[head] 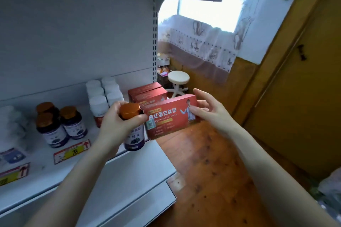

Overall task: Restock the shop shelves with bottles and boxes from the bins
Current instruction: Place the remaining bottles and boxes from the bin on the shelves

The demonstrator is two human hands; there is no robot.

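**Bottle and box held at the shelf edge**

The left hand [118, 121] grips a dark bottle [133, 131] with an orange cap, just over the white shelf [46, 167] front. The right hand [206, 110] pinches the end of a red box [169, 118], fingers partly spread. Matching bottles [60, 125] and red boxes [147, 94] stand on the shelf behind.
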